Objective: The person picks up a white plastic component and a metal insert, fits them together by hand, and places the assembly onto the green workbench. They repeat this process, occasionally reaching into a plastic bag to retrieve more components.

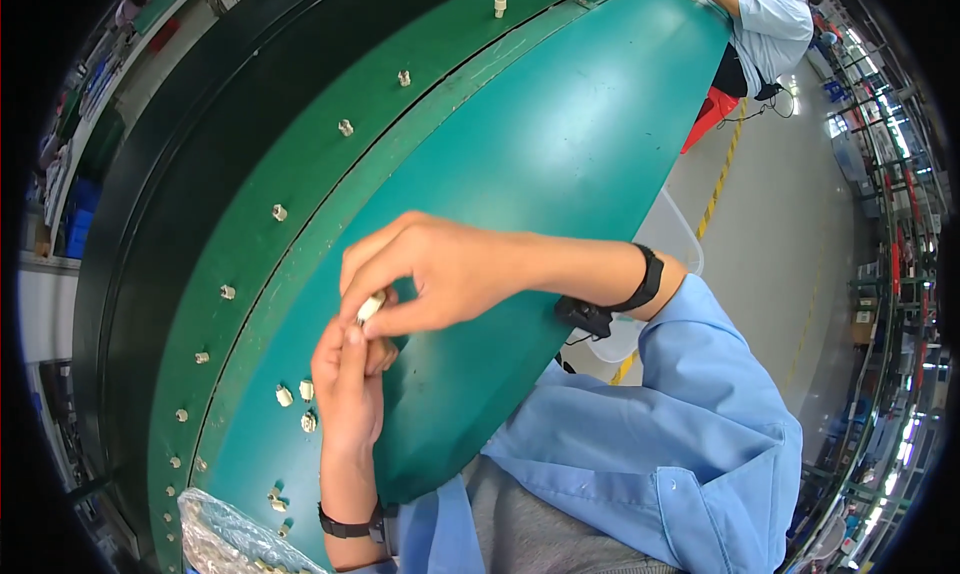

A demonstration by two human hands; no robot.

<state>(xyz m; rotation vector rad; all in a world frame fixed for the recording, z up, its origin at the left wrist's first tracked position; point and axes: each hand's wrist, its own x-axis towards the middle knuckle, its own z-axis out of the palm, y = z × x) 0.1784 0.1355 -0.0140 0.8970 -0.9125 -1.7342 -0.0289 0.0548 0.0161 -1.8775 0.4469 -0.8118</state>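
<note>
A small cream plastic part [371, 306] is pinched in the fingertips of my right hand [440, 274], above the teal work surface [560, 144]. My left hand [348, 374] meets it from below, thumb and fingers closed at the part's lower end. My fingertips hide the contact there. Close by my left hand, three similar cream parts lie loose on the surface, one of them a cream part [284, 396] at the left. A few more lie nearer my left wrist.
A green conveyor belt [300, 164] curves along the left, carrying several spaced-out small parts. At lower left lies a clear plastic bag [235, 534] of parts. A small black device [584, 315] sits under my right forearm. Another person [775, 29] works at the far end.
</note>
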